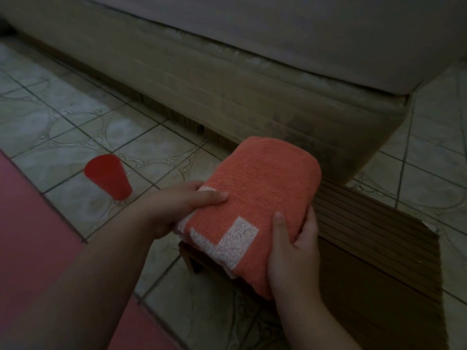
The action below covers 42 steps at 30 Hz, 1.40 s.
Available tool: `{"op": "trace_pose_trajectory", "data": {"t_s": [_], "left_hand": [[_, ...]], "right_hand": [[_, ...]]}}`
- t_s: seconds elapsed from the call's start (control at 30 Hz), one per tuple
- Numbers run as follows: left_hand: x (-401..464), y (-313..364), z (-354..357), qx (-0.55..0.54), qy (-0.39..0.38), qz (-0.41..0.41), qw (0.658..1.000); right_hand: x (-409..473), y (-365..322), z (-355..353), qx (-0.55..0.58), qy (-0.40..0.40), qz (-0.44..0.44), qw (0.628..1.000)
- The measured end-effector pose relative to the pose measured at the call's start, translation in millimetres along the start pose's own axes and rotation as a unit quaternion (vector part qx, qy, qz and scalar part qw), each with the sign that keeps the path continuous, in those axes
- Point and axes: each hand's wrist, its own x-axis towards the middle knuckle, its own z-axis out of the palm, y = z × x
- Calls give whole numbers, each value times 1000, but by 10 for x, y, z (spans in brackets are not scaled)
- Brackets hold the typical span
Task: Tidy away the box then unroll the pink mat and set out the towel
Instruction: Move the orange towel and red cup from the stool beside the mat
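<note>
I see the towel [257, 188] held up in front of me, above the tiled floor [75, 117] and the near edge of a brown slatted wooden piece [366, 248]. It is a thick, folded bundle of coral-orange terry cloth, rounded at its far end, with a white blocky patch woven into the near face and a white edge showing along the left side. The fabric looks nubby and soft — the light is dim, so finer detail escapes me.

My left hand [177, 208] grips the towel's left side, thumb lying flat across the top and fingers tucked underneath. My right hand [294, 251] holds the near right corner, thumb pressed on the upper face and fingers wrapped round the side.

A red plastic cup [108, 176] stands on the tiles to the left, well apart from the towel. The pink mat [32, 223] lies flat along the lower left. A bed [252, 79] with a pale mattress fills the background.
</note>
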Motion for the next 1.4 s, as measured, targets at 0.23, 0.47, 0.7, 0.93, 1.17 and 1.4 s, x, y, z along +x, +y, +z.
{"op": "trace_pose_trajectory", "data": {"t_s": [0.23,0.47,0.7,0.93,1.17,1.4], "left_hand": [[74,69,-21,0,-38,72,997],[196,168,-24,12,-70,76,995],[105,100,-339,-39,-106,55,992],[-215,378,-1183,33,-33,147,988],[-236,196,-1745,146,21,143,979],[14,-352,-1797,324,54,75,941]], "right_hand": [[136,-30,-65,-7,-45,-38,998],[150,-53,20,51,-51,-21,997],[44,-98,246,187,-97,91,973],[29,-376,1060,254,-177,86,947],[55,-350,1827,184,-200,163,948],[-33,134,2116,172,-84,276,942]]}}
